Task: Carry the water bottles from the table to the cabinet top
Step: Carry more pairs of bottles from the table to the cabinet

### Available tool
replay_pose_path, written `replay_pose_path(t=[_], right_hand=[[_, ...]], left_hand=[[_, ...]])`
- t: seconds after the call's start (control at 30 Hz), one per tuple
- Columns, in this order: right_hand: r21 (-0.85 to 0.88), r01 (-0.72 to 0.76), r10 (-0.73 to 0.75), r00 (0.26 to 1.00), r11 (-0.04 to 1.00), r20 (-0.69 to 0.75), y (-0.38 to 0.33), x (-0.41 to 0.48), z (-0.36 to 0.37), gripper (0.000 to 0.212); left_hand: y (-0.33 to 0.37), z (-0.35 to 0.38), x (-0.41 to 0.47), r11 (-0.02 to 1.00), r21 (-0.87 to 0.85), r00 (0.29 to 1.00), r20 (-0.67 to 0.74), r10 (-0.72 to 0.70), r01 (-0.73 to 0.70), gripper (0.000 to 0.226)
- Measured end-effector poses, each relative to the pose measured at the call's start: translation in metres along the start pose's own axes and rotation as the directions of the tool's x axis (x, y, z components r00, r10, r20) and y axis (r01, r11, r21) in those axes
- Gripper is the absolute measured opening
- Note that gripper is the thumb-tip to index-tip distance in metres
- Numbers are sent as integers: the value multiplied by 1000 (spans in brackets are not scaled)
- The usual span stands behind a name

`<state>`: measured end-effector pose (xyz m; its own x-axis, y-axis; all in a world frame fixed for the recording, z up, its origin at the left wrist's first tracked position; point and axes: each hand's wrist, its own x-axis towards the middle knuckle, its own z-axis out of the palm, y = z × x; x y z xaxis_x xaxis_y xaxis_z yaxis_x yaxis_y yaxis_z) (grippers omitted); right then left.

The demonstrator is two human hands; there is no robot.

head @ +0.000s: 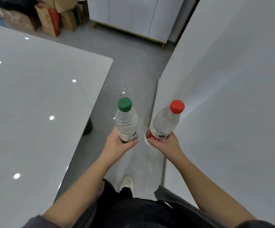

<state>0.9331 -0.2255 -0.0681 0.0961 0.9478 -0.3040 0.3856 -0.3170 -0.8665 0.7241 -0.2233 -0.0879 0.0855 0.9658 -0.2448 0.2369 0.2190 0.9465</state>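
Both hands loaded. Left hand (119,143) grips the green-capped bottle (127,122) low on the body, around the label, fingers curled round it from underneath and thumb on the near side. Right hand (164,144) grips the red-capped bottle (164,124) the same way, at the red label band. Green-capped one sits near upright; red-capped one tilts, cap leaning right. The bottles are near each other but not touching, both in the air over the grey floor (133,71) in the aisle between the table (34,96) on the left and the white cabinet top (232,96) on the right. The red cap overlaps the cabinet top's edge in view; can't tell if it's actually above it. Neither bottle rests on any surface. One light shoe (126,182) is on the floor below the hands. Cardboard boxes (49,18) are stacked far left, and a white door-fronted unit (133,17) on gold legs stands at the back.
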Motion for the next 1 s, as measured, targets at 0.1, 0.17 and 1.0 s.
replay_pose_path(t=[0.1, 0.17, 1.0], right_hand=[[70, 53, -46, 993, 996, -105, -28, 6, -39, 57], [103, 101, -84, 983, 989, -162, -51, 13, -57, 61], [352, 623, -433, 760, 698, -485, -318, 22, -162, 55]], left_hand=[[48, 9, 30, 993, 19, 992, 51, 115, -116, 55], [84, 8, 51, 980, 29, 979, 76, 192, -194, 57], [374, -59, 99, 776, -240, 808, -71, 585, -583, 43]])
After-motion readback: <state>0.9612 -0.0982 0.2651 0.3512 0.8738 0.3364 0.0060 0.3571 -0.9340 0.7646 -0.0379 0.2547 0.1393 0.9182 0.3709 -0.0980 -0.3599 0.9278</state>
